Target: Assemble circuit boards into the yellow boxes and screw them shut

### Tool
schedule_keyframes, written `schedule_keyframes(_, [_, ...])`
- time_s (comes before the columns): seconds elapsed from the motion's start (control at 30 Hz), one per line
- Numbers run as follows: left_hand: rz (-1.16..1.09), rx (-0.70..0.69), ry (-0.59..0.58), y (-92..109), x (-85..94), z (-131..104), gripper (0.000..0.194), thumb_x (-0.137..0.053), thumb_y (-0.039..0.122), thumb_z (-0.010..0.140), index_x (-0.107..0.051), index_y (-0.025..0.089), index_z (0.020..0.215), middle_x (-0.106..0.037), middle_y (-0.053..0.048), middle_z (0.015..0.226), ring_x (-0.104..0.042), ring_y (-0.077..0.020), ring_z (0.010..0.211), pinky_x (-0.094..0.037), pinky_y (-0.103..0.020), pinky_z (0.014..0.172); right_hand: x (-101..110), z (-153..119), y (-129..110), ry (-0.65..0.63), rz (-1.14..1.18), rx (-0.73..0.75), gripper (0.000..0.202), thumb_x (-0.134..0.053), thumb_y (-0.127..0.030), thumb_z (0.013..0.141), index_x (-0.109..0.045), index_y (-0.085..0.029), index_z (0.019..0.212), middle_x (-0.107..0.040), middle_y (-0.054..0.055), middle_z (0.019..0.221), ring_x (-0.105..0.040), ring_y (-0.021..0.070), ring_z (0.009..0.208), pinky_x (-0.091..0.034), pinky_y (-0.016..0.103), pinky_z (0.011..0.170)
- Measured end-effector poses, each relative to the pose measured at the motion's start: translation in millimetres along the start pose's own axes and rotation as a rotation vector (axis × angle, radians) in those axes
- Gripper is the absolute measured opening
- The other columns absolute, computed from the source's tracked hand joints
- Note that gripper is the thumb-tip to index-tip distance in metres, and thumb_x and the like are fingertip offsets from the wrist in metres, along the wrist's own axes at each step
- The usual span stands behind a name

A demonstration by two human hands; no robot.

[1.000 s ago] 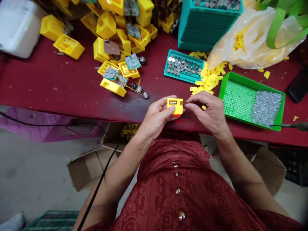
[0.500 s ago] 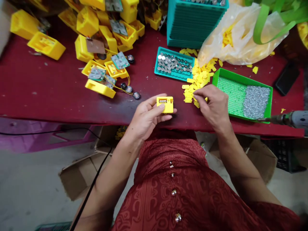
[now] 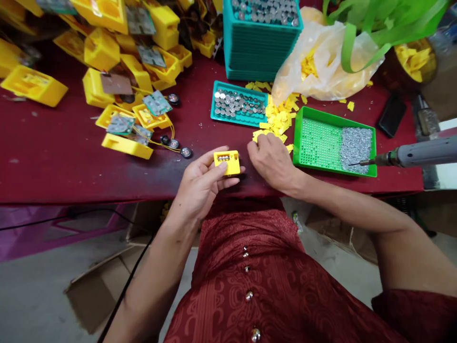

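My left hand (image 3: 200, 183) grips a small yellow plastic case (image 3: 233, 164) between thumb and fingers. Its open slot faces up and shows a row of silver button cells (image 3: 223, 158). To the right, my right hand (image 3: 273, 162) is bent at the near edge of a pile of small yellow battery covers (image 3: 280, 116). Its fingers are curled in and its back faces me, so whatever the fingertips hold is hidden. Behind both hands lies a teal tray (image 3: 233, 119) with rows of button cells.
A green tray (image 3: 317, 164) with many small screws (image 3: 356, 146) stands at right, an electric screwdriver (image 3: 414, 155) reaching over its edge. Stacked teal trays (image 3: 262, 55), a plastic bag (image 3: 335, 88) and a phone (image 3: 392, 114) lie behind. Yellow housings (image 3: 126, 145) with wired circuit boards crowd the left.
My right hand has moved left and turned over, its fingers now curled out of sight by the yellow covers. My left hand still holds the case. The whole view has shifted.
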State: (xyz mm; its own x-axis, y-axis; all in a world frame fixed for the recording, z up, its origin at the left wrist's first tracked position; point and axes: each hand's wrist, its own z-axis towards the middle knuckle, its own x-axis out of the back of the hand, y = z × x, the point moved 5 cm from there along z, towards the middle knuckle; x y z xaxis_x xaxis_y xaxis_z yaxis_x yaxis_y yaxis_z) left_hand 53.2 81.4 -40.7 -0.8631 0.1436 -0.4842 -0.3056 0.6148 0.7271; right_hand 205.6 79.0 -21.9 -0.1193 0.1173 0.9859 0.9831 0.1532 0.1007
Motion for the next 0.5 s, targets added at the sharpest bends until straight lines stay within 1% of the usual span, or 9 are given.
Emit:
schedule_keyframes(0.07, [0.004, -0.012, 0.01, 0.0, 1.5, 0.0, 0.04, -0.084, 0.012, 0.077, -0.071, 0.015, 0.115, -0.082, -0.006, 0.106, -0.083, -0.0187, 0.081, -0.067, -0.021, 0.063, 5.3, 7.1, -3.2, -0.04, 0.03, 0.053, 0.045, -0.028, -0.005, 0.105, -0.069, -0.006, 0.122, -0.071, 0.024, 0.114, -0.064, 0.0334, 0.111, -0.046, 0.042, 0.088])
schedule_keyframes(0.17, [0.005, -0.035, 0.037, -1.6, 4.4, -0.6, 0.04, -0.083, 0.013, 0.079, -0.071, 0.015, 0.117, -0.081, -0.007, 0.107, -0.083, -0.0184, 0.083, -0.067, -0.022, 0.066, 13.5, 12.4, 6.6, -0.076, 0.151, 0.045, 0.039, -0.036, -0.004, 0.103, -0.071, -0.005, 0.121, -0.073, 0.023, 0.114, -0.066, 0.0328, 0.111, -0.049, 0.043, 0.09])
schedule_keyframes(0.23, [0.0, -0.05, 0.059, -4.3, 5.8, -0.3, 0.04, -0.081, 0.012, 0.081, -0.069, 0.015, 0.119, -0.081, -0.006, 0.107, -0.082, -0.0179, 0.086, -0.066, -0.023, 0.07, 19.1, 11.2, 20.0, -0.038, 0.257, -0.012, 0.034, -0.043, -0.003, 0.101, -0.072, -0.006, 0.119, -0.075, 0.021, 0.112, -0.069, 0.0291, 0.103, -0.05, 0.041, 0.089])
schedule_keyframes(0.27, [-0.002, -0.054, 0.066, -6.2, 5.9, 0.5, 0.04, -0.08, 0.012, 0.082, -0.069, 0.016, 0.12, -0.081, -0.006, 0.106, -0.082, -0.0171, 0.086, -0.066, -0.023, 0.072, 22.2, 9.4, 27.3, 0.018, 0.341, -0.052, 0.031, -0.046, -0.006, 0.101, -0.072, -0.007, 0.118, -0.075, 0.018, 0.108, -0.07, 0.0258, 0.097, -0.052, 0.039, 0.087])
schedule_keyframes(0.33, [0.001, -0.059, 0.064, -10.4, 4.6, 3.7, 0.04, -0.078, 0.012, 0.083, -0.067, 0.016, 0.121, -0.081, -0.005, 0.104, -0.08, -0.0154, 0.087, -0.066, -0.023, 0.076, 27.2, 2.8, 39.2, 0.2, 0.762, -0.112, 0.018, -0.057, -0.013, 0.098, -0.074, -0.013, 0.103, -0.076, 0.009, 0.095, -0.069, 0.0181, 0.084, -0.052, 0.033, 0.081])
schedule_keyframes(0.37, [0.007, -0.068, 0.06, -12.1, 3.5, 5.7, 0.04, -0.077, 0.011, 0.084, -0.067, 0.016, 0.122, -0.08, -0.005, 0.103, -0.079, -0.0143, 0.087, -0.065, -0.023, 0.077, 27.0, -1.3, 42.2, 0.272, 0.962, -0.133, 0.011, -0.064, -0.017, 0.094, -0.075, -0.015, 0.094, -0.075, 0.005, 0.09, -0.068, 0.0152, 0.079, -0.052, 0.03, 0.077])
schedule_keyframes(0.4, [0.015, -0.082, 0.06, -13.6, 2.3, 7.8, 0.04, -0.076, 0.011, 0.084, -0.067, 0.016, 0.123, -0.08, -0.004, 0.103, -0.078, -0.0133, 0.086, -0.065, -0.023, 0.078, 25.0, -5.4, 42.3, 0.318, 1.144, -0.149, 0.007, -0.069, -0.019, 0.09, -0.074, -0.016, 0.088, -0.074, 0.003, 0.085, -0.066, 0.013, 0.074, -0.051, 0.028, 0.073])
schedule_keyframes(0.43, [0.025, -0.096, 0.057, -15.0, 1.0, 9.6, 0.041, -0.076, 0.011, 0.084, -0.066, 0.016, 0.124, -0.079, -0.004, 0.102, -0.076, -0.0127, 0.085, -0.064, -0.023, 0.078, 21.6, -9.0, 39.6, 0.331, 1.281, -0.164, 0.006, -0.072, -0.022, 0.087, -0.074, -0.017, 0.084, -0.073, 0.001, 0.081, -0.064, 0.0117, 0.07, -0.05, 0.027, 0.069])
schedule_keyframes(0.5, [0.051, -0.124, 0.05, -17.4, -1.8, 12.3, 0.042, -0.075, 0.011, 0.084, -0.065, 0.017, 0.125, -0.078, -0.004, 0.103, -0.075, -0.0128, 0.085, -0.064, -0.024, 0.079, 13.0, -14.1, 29.0, 0.294, 1.479, -0.201, 0.01, -0.076, -0.028, 0.081, -0.074, -0.018, 0.083, -0.072, -0.001, 0.075, -0.062, 0.0106, 0.063, -0.05, 0.026, 0.063])
